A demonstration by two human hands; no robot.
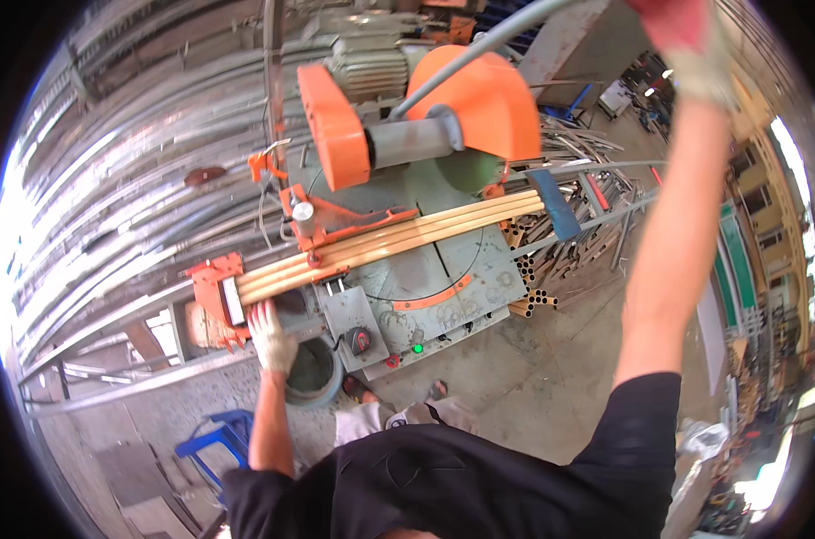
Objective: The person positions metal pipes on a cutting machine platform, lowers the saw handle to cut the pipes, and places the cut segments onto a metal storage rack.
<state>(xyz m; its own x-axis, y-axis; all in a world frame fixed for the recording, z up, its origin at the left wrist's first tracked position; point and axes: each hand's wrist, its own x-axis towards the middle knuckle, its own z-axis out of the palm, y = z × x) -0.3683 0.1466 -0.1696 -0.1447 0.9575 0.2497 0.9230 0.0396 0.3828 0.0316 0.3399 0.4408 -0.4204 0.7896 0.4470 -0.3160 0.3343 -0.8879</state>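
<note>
Several tan tubes (389, 242) lie side by side across the grey table (466, 269) of a cut-off saw. Their left ends meet an orange end stop (217, 292). My left hand (271, 340), in a pale glove, is at those ends with its fingers stretched out, touching or almost touching the lowest tube. Above the tubes stands the saw's orange blade guard (479, 99), from which a long grey lever (488, 49) slants up to the right. My right hand (690, 45), in a red and pale glove, is raised near that lever; the top edge cuts off its fingers.
An orange clamp (336, 220) sits behind the tubes. A tape measure (358, 340) rests on the table's front plate, near a lit green button (417, 349). Below my left hand are a bucket (313, 373) and a blue stool (219, 440). Cut metal pieces (587, 202) are piled at right.
</note>
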